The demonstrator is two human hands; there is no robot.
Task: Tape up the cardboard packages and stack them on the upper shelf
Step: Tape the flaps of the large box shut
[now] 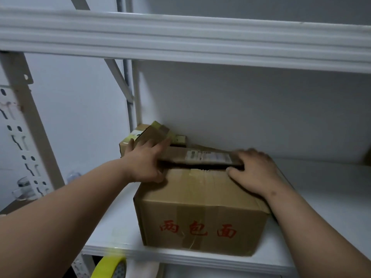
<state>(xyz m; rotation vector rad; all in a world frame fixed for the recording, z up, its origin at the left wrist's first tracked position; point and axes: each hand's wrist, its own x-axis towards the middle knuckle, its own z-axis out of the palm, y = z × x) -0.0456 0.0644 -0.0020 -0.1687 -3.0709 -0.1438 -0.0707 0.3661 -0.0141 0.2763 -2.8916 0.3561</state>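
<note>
A large taped cardboard box (200,213) with red characters on its front stands on the white shelf (112,237). On top of it lies a flat cardboard package (200,157) with a white label. My left hand (146,163) grips the package's left end. My right hand (255,171) grips its right end, thumb under the edge. Behind them, at the shelf's back left, sits a smaller box (148,135) with yellow tape.
A white shelf beam (180,39) runs overhead, close above. A roll of yellow tape (110,267) shows below the shelf's front edge. The slotted upright (26,137) and glass jars (26,189) are at the left. Bare shelf surface extends to the right.
</note>
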